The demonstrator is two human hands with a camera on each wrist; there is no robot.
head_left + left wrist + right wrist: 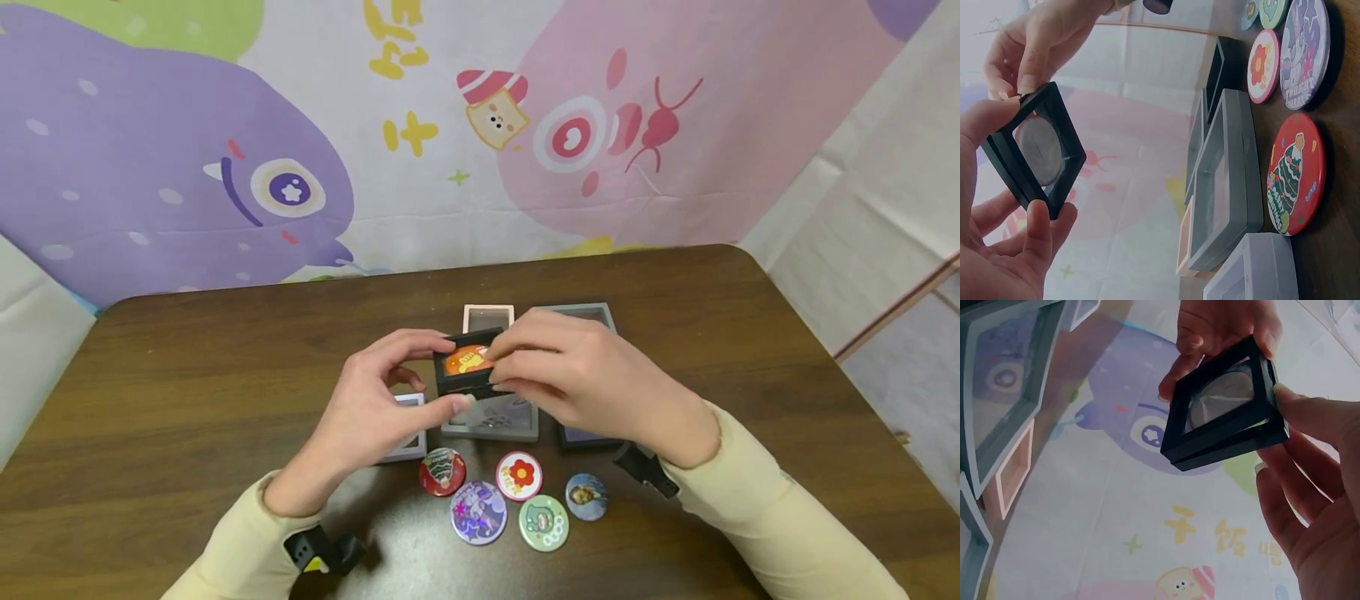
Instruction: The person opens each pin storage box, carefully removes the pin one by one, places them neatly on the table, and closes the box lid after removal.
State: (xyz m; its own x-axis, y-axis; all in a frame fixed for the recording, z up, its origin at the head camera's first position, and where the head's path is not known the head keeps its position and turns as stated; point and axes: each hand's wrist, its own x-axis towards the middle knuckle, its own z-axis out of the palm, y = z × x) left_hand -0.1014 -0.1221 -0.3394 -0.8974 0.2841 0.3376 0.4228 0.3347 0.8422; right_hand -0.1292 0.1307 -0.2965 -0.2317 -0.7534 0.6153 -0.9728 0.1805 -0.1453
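Above the table, both hands hold a small black display frame with a clear window. Inside it is a round orange and yellow badge; the wrist views show the badge's plain back. My left hand grips the frame's left side, thumb at the near edge and fingers at the far one. At the opposite side my right hand pinches the rim between thumb and fingers, covering that end in the head view. A narrow gap shows along one edge of the frame in the right wrist view.
Under the hands lie a grey frame, a white frame, a pale pink frame, and darker frames at right. Nearer are several round badges, including a red Christmas tree one and a purple one.
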